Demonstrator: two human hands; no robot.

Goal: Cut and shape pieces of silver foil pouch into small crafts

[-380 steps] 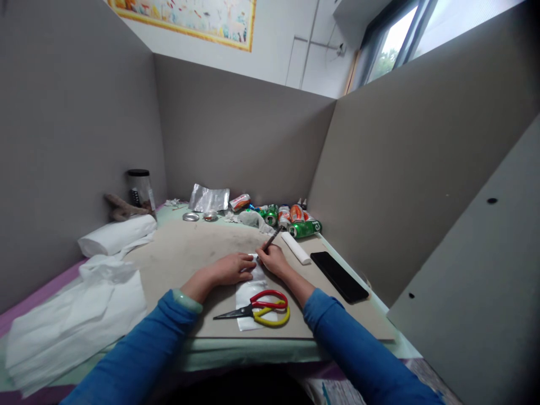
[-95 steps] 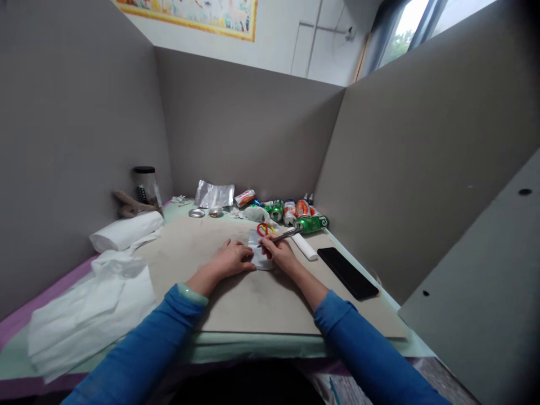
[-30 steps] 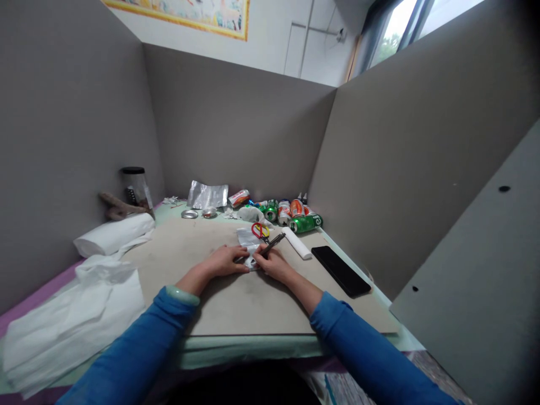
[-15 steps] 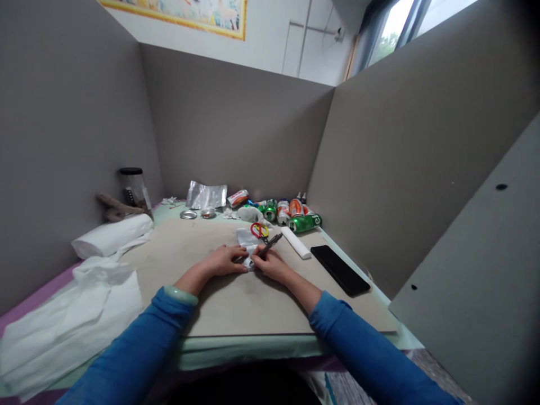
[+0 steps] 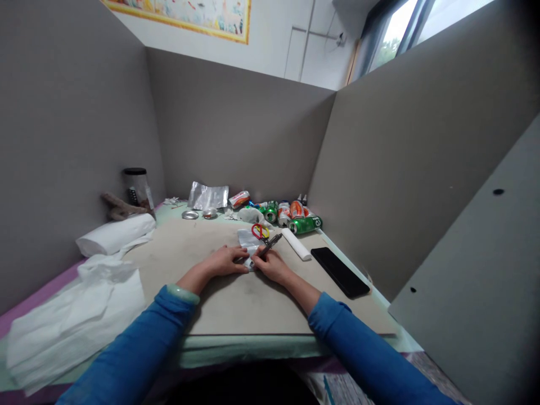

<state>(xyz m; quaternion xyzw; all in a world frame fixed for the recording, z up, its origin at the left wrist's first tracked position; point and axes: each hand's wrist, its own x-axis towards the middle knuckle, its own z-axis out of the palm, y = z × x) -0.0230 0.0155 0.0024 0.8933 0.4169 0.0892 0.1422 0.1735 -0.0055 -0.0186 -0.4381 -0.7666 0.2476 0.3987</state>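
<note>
A flat tan board [image 5: 261,309] lies under both arms, its front edge nearer to the person than the hands. The left hand [image 5: 223,260] is palm down with its fingers loosely bent and not curled up into a fist. Its fingertips touch the near part of a small silver sheet [image 5: 246,237]. The right hand [image 5: 273,265] is closed around a dark pen [image 5: 272,243]. The pen leans, with its low end at the sheet, between the two hands. I can't tell if the tip touches it.

Far out to the left hand's left are big white paper sheets [image 5: 76,315]. To the right hand's right is a black phone [image 5: 340,272]. A white bar [image 5: 296,244] lies just past the right hand, a bit to its right. Scissors [image 5: 260,231] with red and yellow handles lie past both hands, by the far end of the sheet.

A white roll [image 5: 117,234] sits past the left hand, far to its left. Farthest off, past both hands, are drink cans [image 5: 306,225] and a bigger shiny sheet [image 5: 208,196].
</note>
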